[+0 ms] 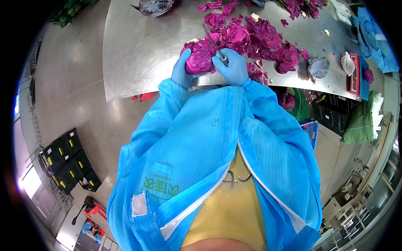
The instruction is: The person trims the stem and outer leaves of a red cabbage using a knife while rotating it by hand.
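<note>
My left hand [182, 70], in a blue glove, is wrapped round the left side of a red cabbage head [200, 57] above the front edge of the metal table [138, 54]. At the cabbage's right side, my right hand [232, 67], also gloved in blue, is closed on the handle of a knife [224, 59]. The blade points up and away, partly lost against the purple leaves. A heap of torn cabbage leaves [261, 37] lies just beyond and to the right of my right hand.
A darker cabbage [155, 6] sits at the table's far edge. Rightward lie a grey-purple leaf [318, 68], white netting [347, 63] and a red box [354, 75]. Below the table are a black crate [333, 112] and green sacks [361, 121]. Black crates [69, 161] are stacked at left.
</note>
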The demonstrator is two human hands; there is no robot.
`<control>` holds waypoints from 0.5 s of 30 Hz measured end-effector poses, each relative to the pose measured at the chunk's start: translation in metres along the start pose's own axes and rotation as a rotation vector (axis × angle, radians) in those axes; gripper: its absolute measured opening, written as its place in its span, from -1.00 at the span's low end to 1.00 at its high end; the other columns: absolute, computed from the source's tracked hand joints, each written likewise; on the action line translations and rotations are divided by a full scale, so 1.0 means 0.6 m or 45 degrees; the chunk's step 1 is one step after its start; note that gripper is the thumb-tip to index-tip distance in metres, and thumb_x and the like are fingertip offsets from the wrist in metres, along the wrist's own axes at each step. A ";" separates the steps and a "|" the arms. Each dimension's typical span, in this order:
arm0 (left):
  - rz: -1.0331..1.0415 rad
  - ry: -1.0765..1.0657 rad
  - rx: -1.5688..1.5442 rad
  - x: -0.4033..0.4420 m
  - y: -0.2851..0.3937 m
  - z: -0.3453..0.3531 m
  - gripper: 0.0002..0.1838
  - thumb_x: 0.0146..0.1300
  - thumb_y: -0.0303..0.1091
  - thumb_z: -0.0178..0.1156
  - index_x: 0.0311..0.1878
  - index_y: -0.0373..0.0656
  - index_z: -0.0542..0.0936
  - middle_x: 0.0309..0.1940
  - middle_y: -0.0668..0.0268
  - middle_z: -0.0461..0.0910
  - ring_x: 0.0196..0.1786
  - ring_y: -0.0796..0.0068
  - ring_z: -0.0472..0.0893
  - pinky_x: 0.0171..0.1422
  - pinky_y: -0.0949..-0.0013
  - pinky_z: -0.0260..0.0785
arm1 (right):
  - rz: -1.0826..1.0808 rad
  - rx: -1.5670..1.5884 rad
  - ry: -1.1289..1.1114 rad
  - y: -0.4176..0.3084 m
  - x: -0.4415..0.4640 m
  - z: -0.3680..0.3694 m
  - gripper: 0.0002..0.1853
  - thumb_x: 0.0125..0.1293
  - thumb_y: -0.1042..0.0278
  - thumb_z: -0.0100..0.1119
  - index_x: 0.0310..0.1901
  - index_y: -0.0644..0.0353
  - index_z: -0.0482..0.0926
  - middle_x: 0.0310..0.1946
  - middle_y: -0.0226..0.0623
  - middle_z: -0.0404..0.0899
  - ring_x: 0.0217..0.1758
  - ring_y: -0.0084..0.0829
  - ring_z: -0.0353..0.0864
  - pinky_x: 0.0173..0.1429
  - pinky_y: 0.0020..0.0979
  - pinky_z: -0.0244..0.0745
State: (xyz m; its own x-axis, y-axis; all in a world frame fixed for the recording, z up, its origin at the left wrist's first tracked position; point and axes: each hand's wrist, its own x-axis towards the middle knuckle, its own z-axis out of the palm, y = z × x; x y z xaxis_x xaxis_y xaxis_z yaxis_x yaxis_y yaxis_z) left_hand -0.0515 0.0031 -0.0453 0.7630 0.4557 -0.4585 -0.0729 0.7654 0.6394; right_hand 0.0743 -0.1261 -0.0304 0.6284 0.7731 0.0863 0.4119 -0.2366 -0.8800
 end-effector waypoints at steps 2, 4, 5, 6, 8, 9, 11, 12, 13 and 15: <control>-0.272 0.011 -0.164 0.005 0.003 0.007 -0.31 0.27 0.21 -0.08 0.32 -0.09 0.25 0.21 0.15 0.38 0.24 0.13 0.40 0.34 -0.04 0.23 | 0.065 0.103 -0.029 0.019 -0.002 0.010 -0.73 0.15 0.12 0.26 -0.34 0.15 0.52 -0.53 -0.31 0.49 -0.54 -0.37 0.48 -0.41 -0.35 0.39; -0.365 -0.019 -0.156 0.017 0.010 -0.006 -0.30 0.28 0.23 -0.11 0.32 -0.09 0.26 0.21 0.15 0.38 0.24 0.12 0.41 0.33 -0.04 0.24 | 0.393 0.611 -0.102 0.016 -0.002 0.013 -0.73 0.10 0.26 0.32 -0.18 0.13 0.57 -0.36 -0.35 0.53 -0.42 -0.44 0.47 -0.32 -0.40 0.38; -0.462 -0.046 -0.151 0.020 0.012 -0.014 -0.29 0.28 0.25 -0.15 0.32 -0.09 0.26 0.21 0.15 0.38 0.24 0.11 0.41 0.32 -0.04 0.26 | 0.397 0.607 -0.111 0.016 -0.002 0.006 -0.73 0.10 0.26 0.32 -0.18 0.13 0.57 -0.36 -0.35 0.53 -0.42 -0.44 0.47 -0.32 -0.40 0.38; -0.473 -0.101 -0.122 0.019 0.018 -0.016 -0.30 0.30 0.24 -0.18 0.32 -0.08 0.26 0.23 0.14 0.37 0.24 0.11 0.41 0.28 -0.06 0.30 | 0.152 0.472 -0.123 -0.003 0.005 -0.011 -0.66 0.08 0.30 0.33 -0.07 0.11 0.56 -0.22 -0.33 0.50 -0.27 -0.42 0.48 -0.19 -0.40 0.40; -0.516 -0.095 -0.116 0.020 0.029 -0.015 -0.31 0.31 0.23 -0.20 0.32 -0.08 0.26 0.23 0.13 0.36 0.24 0.11 0.41 0.28 -0.07 0.31 | -0.153 0.331 -0.202 -0.004 0.014 -0.024 -0.50 0.06 0.33 0.34 0.10 0.05 0.52 0.00 -0.28 0.42 0.00 -0.38 0.44 0.06 -0.39 0.38; -0.568 -0.093 -0.102 0.020 0.033 -0.016 -0.33 0.33 0.22 -0.22 0.32 -0.07 0.26 0.23 0.12 0.36 0.24 0.11 0.41 0.28 -0.07 0.31 | -0.207 0.326 -0.270 0.002 0.019 -0.026 -0.44 0.06 0.32 0.34 0.17 0.02 0.48 0.08 -0.26 0.36 0.12 -0.35 0.40 0.19 -0.38 0.33; -0.604 -0.107 -0.103 0.025 0.037 -0.022 -0.33 0.34 0.22 -0.22 0.33 -0.08 0.24 0.23 0.09 0.36 0.23 0.07 0.41 0.23 -0.12 0.35 | -0.160 0.271 -0.405 0.009 0.023 -0.025 -0.46 0.07 0.31 0.33 0.16 0.02 0.49 0.06 -0.26 0.38 0.17 -0.31 0.39 0.29 -0.36 0.27; -0.604 -0.102 -0.036 0.023 0.040 -0.020 -0.31 0.33 0.23 -0.21 0.33 -0.08 0.23 0.23 0.09 0.36 0.23 0.04 0.41 0.18 -0.14 0.38 | -0.224 0.242 -0.318 0.014 0.022 -0.017 -0.48 0.10 0.28 0.32 0.15 0.03 0.50 0.06 -0.26 0.39 0.14 -0.33 0.40 0.26 -0.37 0.30; -0.608 -0.092 0.029 0.019 0.040 -0.021 -0.30 0.32 0.24 -0.19 0.33 -0.08 0.22 0.22 0.08 0.36 0.22 0.01 0.42 0.14 -0.17 0.41 | -0.225 0.242 -0.327 0.020 0.019 -0.010 -0.48 0.10 0.28 0.32 0.15 0.03 0.50 0.06 -0.26 0.39 0.14 -0.33 0.40 0.26 -0.37 0.30; -0.596 -0.099 0.000 0.019 0.031 -0.027 -0.28 0.31 0.26 -0.17 0.34 -0.09 0.19 0.23 0.05 0.34 0.21 -0.04 0.42 0.06 -0.21 0.44 | -0.108 0.422 -0.225 0.031 0.015 0.002 -0.50 0.12 0.23 0.31 0.13 0.05 0.51 0.04 -0.27 0.40 0.12 -0.36 0.41 0.24 -0.38 0.30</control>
State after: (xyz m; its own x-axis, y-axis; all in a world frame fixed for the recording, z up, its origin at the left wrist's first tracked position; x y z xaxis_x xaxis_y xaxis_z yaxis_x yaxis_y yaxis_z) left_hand -0.0548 0.0301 -0.0485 0.7597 0.0266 -0.6497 0.2903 0.8802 0.3754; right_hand 0.0868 -0.1229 -0.0468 0.4658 0.8782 0.1088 0.2039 0.0132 -0.9789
